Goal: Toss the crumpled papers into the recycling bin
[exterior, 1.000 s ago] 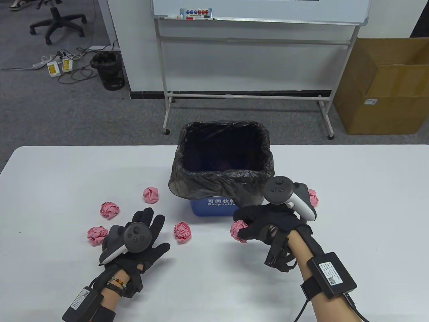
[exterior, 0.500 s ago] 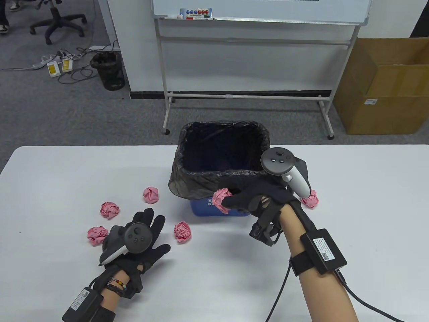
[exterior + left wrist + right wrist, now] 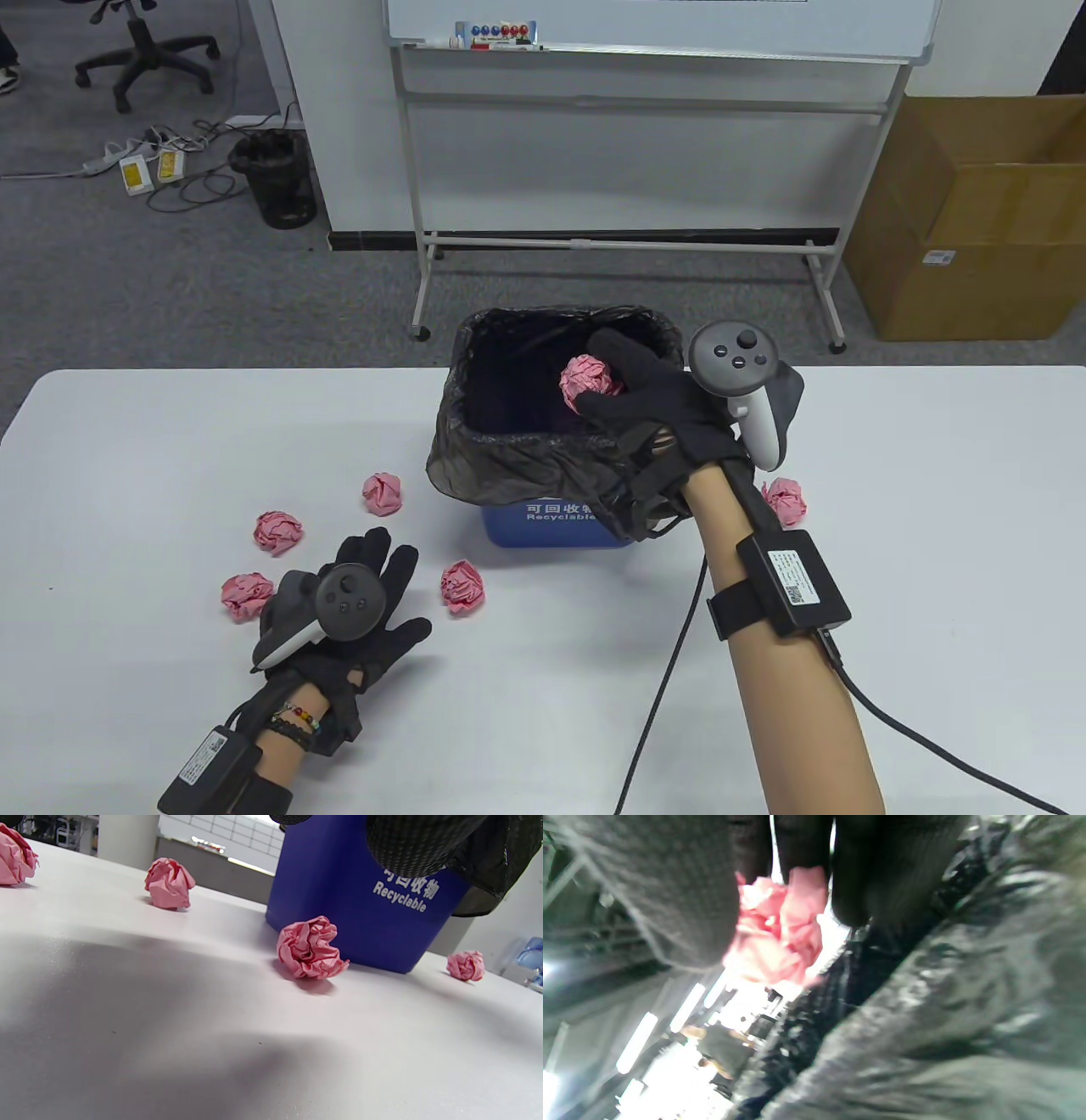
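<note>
From above: my right hand (image 3: 670, 399) is over the bin (image 3: 560, 518), fingers (image 3: 615, 348) curled round a pink paper ball (image 3: 587, 379) that hangs above the bag-lined opening, near its right rim. The black bag (image 3: 475, 463) drapes over the blue bin, which stands mid-table (image 3: 127, 441). My left hand (image 3: 339, 615) lies palm down on the table, fingers spread flat, holding nothing. Around it lie four more balls: one at far left (image 3: 246, 596) just beside the hand, one above that (image 3: 277, 531), one nearer the bin (image 3: 383, 492), one just right of my fingertips (image 3: 463, 587). A fifth ball (image 3: 785, 500) sits right of the bin, partly behind my right forearm. Beyond the table stand a whiteboard (image 3: 662, 25) and a cardboard box (image 3: 976, 221).

Left wrist view: low across the table, my gloved fingertip (image 3: 407, 844) hangs in at the top, touching nothing I can see. One ball (image 3: 312, 948) sits close in front of the bin's blue wall (image 3: 339, 899), which reads "Recyclable". Another lies further back left (image 3: 169, 882), one at the left edge (image 3: 16, 855), one far right past the bin (image 3: 466, 965).

Right wrist view: blurry, but my dark fingers (image 3: 683, 899) are closed on the pink ball (image 3: 778, 927) from both sides, and the shiny black bag (image 3: 946, 1005) fills the right half.
</note>
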A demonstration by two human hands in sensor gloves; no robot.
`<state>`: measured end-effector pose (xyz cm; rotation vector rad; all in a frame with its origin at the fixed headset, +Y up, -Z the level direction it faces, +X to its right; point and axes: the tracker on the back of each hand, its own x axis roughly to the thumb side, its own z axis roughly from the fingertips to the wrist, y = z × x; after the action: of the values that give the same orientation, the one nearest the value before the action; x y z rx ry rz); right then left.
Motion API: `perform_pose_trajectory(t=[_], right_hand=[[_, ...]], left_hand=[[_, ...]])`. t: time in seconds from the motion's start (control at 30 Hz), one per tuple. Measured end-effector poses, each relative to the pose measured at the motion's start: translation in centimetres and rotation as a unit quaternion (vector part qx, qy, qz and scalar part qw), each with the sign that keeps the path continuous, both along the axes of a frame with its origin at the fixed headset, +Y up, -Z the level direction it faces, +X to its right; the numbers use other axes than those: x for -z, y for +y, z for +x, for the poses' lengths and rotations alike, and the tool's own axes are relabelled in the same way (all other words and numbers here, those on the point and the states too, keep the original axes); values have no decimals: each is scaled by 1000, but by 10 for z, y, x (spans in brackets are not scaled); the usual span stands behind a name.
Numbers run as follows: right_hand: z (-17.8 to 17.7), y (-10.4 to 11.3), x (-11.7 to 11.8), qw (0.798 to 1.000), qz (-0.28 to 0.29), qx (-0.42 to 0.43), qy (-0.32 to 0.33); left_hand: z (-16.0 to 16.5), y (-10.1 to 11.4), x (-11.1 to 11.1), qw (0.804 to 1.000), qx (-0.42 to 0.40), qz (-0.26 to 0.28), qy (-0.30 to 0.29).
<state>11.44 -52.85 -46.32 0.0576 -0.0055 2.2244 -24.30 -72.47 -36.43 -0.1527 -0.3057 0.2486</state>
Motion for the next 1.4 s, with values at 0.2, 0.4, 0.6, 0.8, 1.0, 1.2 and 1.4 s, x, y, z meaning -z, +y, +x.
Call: perform_pose_trajectory(t=[0.2, 0.4, 0.6, 0.8, 1.0, 1.2, 1.4], right_hand=[[1, 5, -11, 998, 10, -68, 11], [10, 13, -23, 997, 30, -73, 0], [24, 19, -40, 984, 58, -156, -62], [51, 14, -50, 976, 55, -168, -124], [76, 0, -52, 969, 50, -175, -170], [102, -29, -43, 958, 22, -183, -220], [129, -72, -29, 944, -26, -211, -252]], left_hand=[[1, 0, 0, 1000, -2, -1, -1], [4, -1, -1, 1000, 3, 0, -5], [5, -2, 2, 1000, -5, -8, -2], [7, -4, 2, 1000, -2, -10, -6], [8, -4, 2, 1000, 7, -8, -7], [9, -5, 2, 1000, 10, -9, -9], [7, -5, 2, 1000, 9, -10, -7]])
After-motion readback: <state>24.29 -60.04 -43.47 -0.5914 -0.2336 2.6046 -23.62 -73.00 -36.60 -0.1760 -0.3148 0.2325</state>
